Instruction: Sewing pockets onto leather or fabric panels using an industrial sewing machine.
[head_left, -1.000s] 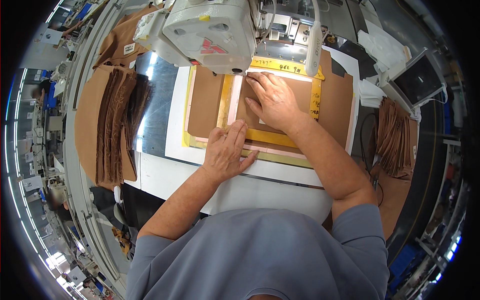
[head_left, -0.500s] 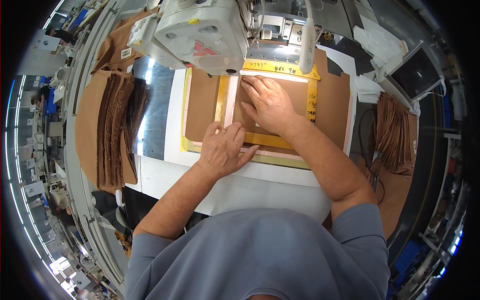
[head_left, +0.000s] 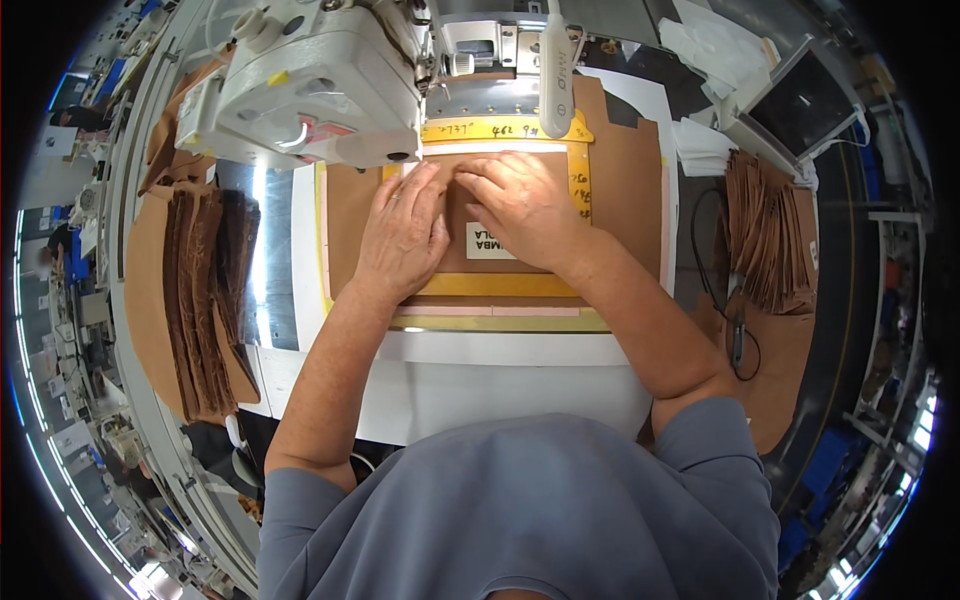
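Observation:
A brown panel (head_left: 455, 262) lies flat within a yellow frame (head_left: 500, 285) in front of the white sewing machine head (head_left: 320, 90). My left hand (head_left: 405, 235) rests on the panel's left part, its fingers stretched forward beneath the machine head. Beside it my right hand (head_left: 520, 205) lies on the panel, fingers extended and pointing left, close to the left fingertips. Partly covered by the right hand is a white printed label (head_left: 490, 240) on the panel. A white strip (head_left: 510, 148) runs along the far edge, next to the yellow bar with handwriting (head_left: 500, 128).
Brown pieces stand stacked at left (head_left: 190, 300), and another fanned stack (head_left: 770, 230) is at right. A monitor (head_left: 800, 105) stands at the far right. A white elongated device (head_left: 557, 80) hangs beyond the frame. A corded tool (head_left: 738, 345) lies near my right elbow.
My left hand has moved forward from the frame's near left corner onto the panel, beside my right hand. More of the label now shows. The whole view has shifted.

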